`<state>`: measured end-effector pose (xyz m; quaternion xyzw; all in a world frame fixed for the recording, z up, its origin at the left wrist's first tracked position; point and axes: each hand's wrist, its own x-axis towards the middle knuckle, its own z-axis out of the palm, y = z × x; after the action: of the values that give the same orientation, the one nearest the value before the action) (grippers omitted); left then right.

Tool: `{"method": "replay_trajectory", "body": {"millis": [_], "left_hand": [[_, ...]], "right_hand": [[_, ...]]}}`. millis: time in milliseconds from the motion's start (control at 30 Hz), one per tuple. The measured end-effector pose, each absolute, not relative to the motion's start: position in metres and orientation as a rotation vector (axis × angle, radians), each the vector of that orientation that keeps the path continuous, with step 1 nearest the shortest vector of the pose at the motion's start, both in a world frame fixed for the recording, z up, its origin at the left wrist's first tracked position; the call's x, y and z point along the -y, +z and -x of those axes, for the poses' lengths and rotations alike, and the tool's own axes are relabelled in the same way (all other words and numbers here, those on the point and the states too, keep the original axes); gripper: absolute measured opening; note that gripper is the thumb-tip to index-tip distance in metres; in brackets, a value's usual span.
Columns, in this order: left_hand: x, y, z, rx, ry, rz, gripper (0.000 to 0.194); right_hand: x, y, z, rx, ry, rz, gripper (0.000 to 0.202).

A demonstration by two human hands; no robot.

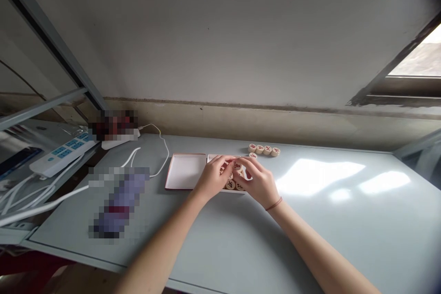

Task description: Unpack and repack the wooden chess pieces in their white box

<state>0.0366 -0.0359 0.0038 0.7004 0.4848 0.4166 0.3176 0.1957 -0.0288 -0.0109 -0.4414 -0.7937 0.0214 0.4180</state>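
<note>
Head view: shallow white rectangular box (234, 192) on smooth grey table (220, 234); flat white lid with reddish rim (188, 171) open at its left. Round pale wooden discs with characters (230, 184) inside box. Left hand (216, 175), right hand (257, 180) over discs, fingers curled, tips close together; whether pinching disc, cannot tell. Row of four red-marked discs (267, 150) behind box, near wall (220, 55).

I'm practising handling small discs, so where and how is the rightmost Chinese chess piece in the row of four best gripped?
Likely best: pinch the rightmost Chinese chess piece by the near and far sides of its curved rim, coming from above and the right. It is a thick disc lying marked face up, and the neighbouring piece sits close on its left.
</note>
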Motion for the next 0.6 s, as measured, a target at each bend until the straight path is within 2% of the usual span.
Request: {"method": "replay_trajectory", "body": {"millis": [100, 233, 400, 600], "left_hand": [[0.037, 0.008, -0.034, -1.336, 1.116, -2.054, 0.022], [0.033, 0.007, -0.027, -1.447, 1.145, -2.056, 0.019], [0.029, 0.004, -0.021, -1.479, 1.129, -2.027, 0.019], [0.029, 0.003, -0.021, -1.482, 1.104, -2.043, 0.019]], "right_hand": [[0.015, -0.014, -0.211, 1.769, 0.166, 1.242, 0.024], [-0.006, -0.020, -0.242, 1.488, 0.248, 1.514, 0.032], [-0.015, -0.033, -0.253, 1.606, 0.303, 1.561, 0.028], [-0.017, -0.047, -0.241, 1.801, 0.155, 1.557, 0.024]]}}
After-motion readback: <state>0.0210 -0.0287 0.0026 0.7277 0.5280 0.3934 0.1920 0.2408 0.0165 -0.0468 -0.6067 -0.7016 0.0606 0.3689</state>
